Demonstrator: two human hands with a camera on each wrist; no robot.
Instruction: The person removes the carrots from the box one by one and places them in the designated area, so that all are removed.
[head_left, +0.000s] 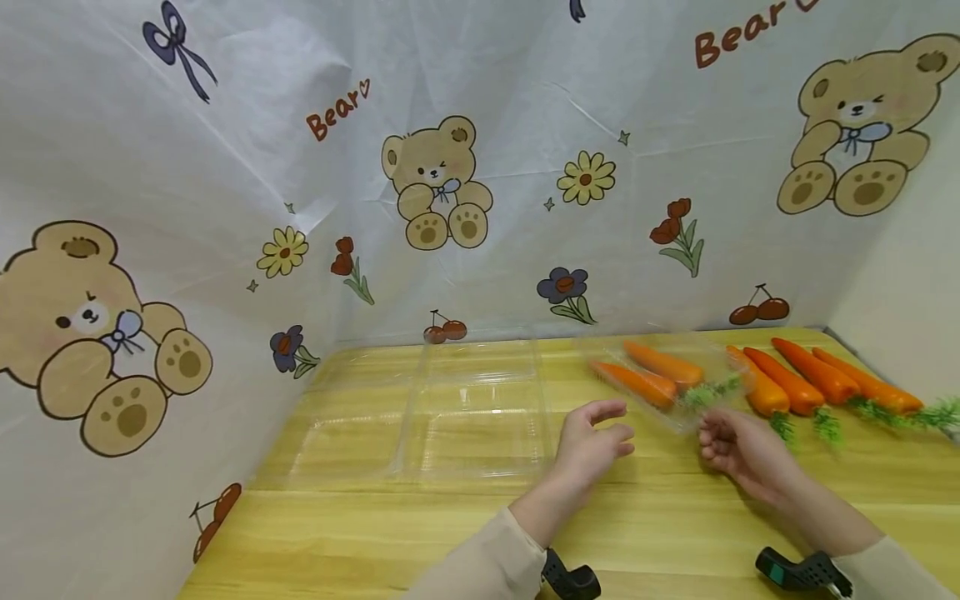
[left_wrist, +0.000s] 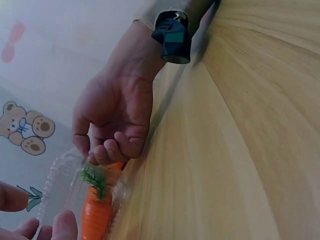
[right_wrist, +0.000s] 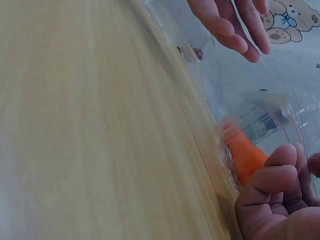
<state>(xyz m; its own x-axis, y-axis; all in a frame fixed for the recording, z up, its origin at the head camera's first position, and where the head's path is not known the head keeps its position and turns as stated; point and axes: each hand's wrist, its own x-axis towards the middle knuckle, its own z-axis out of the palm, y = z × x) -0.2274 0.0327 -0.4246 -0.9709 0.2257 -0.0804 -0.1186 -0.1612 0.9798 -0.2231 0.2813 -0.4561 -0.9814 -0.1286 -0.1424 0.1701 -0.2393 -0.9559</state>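
A clear plastic box (head_left: 678, 421) with two toy carrots (head_left: 637, 382) in it sits right of the middle of the table. My right hand (head_left: 746, 454) is at its near right corner, with curled fingers and thumb pinching the rim, as the left wrist view shows. Green leafy tops (left_wrist: 98, 181) of the carrots lie close to those fingers. To the left of this box, my left hand (head_left: 588, 450) hovers with loosely bent, spread fingers. It holds nothing and stands apart from the box.
Several more toy carrots (head_left: 817, 371) lie at the right, leaves towards me. Two clear plastic boxes (head_left: 480, 475) stand side by side at the left of the wooden table (head_left: 420, 542). A bear-printed sheet (head_left: 510, 275) hangs behind; a pale wall (head_left: 915, 333) is on the right.
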